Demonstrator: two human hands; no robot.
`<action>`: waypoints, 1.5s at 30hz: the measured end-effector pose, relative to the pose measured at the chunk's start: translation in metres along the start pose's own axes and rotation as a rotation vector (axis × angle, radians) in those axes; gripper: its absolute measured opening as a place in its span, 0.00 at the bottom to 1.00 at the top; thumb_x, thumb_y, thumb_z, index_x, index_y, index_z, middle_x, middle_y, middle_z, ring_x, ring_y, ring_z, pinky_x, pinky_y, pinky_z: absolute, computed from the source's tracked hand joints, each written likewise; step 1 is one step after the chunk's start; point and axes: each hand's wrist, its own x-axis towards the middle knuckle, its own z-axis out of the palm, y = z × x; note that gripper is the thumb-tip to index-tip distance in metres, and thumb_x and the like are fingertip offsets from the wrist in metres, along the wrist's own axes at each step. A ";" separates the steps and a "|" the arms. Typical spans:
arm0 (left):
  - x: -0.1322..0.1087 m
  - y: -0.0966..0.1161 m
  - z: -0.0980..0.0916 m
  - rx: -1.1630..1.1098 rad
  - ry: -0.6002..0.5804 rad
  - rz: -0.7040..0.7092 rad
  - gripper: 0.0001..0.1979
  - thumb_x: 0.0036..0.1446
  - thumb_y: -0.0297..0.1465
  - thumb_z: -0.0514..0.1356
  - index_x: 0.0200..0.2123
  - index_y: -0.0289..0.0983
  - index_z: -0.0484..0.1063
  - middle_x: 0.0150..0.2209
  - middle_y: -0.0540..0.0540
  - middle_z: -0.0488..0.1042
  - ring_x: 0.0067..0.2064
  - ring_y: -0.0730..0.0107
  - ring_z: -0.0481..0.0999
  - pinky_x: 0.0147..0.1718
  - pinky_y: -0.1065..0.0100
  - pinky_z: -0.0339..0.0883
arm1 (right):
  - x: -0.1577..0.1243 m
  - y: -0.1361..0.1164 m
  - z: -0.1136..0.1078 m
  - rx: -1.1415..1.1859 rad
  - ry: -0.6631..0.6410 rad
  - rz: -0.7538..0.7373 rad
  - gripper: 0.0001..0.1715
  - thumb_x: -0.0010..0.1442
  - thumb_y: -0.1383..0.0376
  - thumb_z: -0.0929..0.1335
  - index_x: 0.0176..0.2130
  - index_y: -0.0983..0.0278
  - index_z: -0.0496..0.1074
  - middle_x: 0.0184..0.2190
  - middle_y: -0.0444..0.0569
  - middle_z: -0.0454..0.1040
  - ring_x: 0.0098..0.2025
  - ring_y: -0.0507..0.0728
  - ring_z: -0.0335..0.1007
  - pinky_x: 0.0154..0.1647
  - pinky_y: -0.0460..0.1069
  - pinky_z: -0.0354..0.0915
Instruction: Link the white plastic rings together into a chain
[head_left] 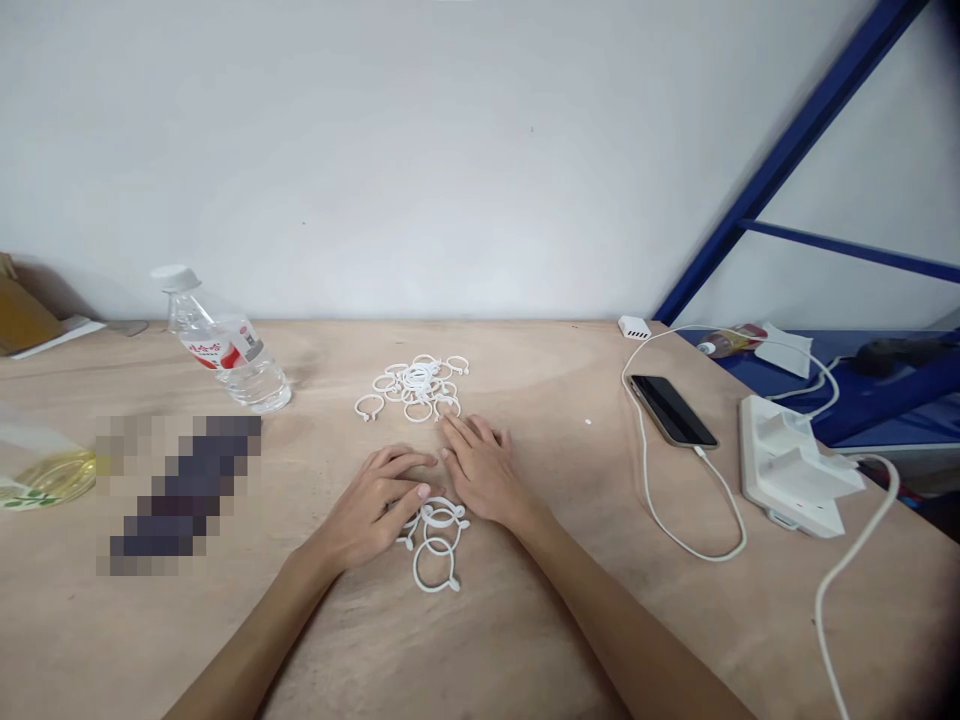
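Note:
White plastic rings with small knobs, which look like curtain rings, lie on the wooden table in two groups. The farther pile has several overlapping rings, and a few lie loose at its edges. Nearer to me is a smaller group of rings, partly covered by my left hand. That hand rests with fingers bent and thumb apart, over the small group's left side; no ring shows in its grasp. My right hand lies with fingers stretched forward, its index fingertip at the near ring of the far pile.
A water bottle leans at the left, near a pixelated patch and a clear container with yellowish contents. On the right are a phone on a white cable, a power strip with plugs, and a blue metal frame.

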 end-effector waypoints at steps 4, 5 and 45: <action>0.000 -0.001 0.001 -0.021 0.019 -0.004 0.16 0.65 0.35 0.49 0.46 0.47 0.76 0.54 0.49 0.71 0.57 0.61 0.63 0.58 0.53 0.56 | -0.001 -0.001 -0.001 0.047 0.068 -0.022 0.23 0.66 0.63 0.58 0.59 0.58 0.60 0.59 0.51 0.66 0.59 0.63 0.56 0.54 0.62 0.55; 0.000 -0.002 0.001 -0.032 0.030 -0.004 0.16 0.64 0.35 0.49 0.45 0.47 0.76 0.53 0.48 0.72 0.57 0.61 0.63 0.58 0.53 0.57 | 0.000 -0.001 -0.001 0.076 0.090 -0.025 0.21 0.65 0.64 0.59 0.57 0.59 0.63 0.56 0.51 0.68 0.57 0.62 0.58 0.53 0.61 0.56; -0.002 -0.002 0.011 -0.255 0.570 -0.061 0.21 0.53 0.33 0.63 0.50 0.36 0.68 0.38 0.44 0.74 0.40 0.64 0.74 0.42 0.62 0.70 | -0.004 -0.017 0.005 1.378 0.162 0.234 0.12 0.52 0.57 0.72 0.36 0.59 0.80 0.36 0.48 0.80 0.39 0.57 0.74 0.40 0.52 0.70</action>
